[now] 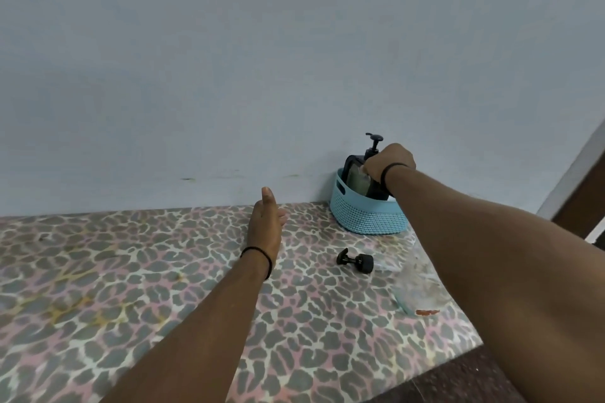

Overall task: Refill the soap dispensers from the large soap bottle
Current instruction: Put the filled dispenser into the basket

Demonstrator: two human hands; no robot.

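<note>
A light blue woven basket (366, 217) stands at the table's far right against the wall. Inside it are dark soap dispensers (355, 175); one black pump head (374, 140) sticks up above them. My right hand (389, 162) reaches into the basket with its fingers curled round the top of a dispenser. My left hand (265, 221) hovers over the table left of the basket, fingers straight, thumb out, holding nothing. A loose black pump cap (355, 260) lies on its side on the table in front of the basket.
The table carries a leopard-print cloth (163, 271). A crumpled clear plastic sheet (415, 281) lies near the right edge, with a small red scrap (427, 312) beside it. A plain grey wall stands behind.
</note>
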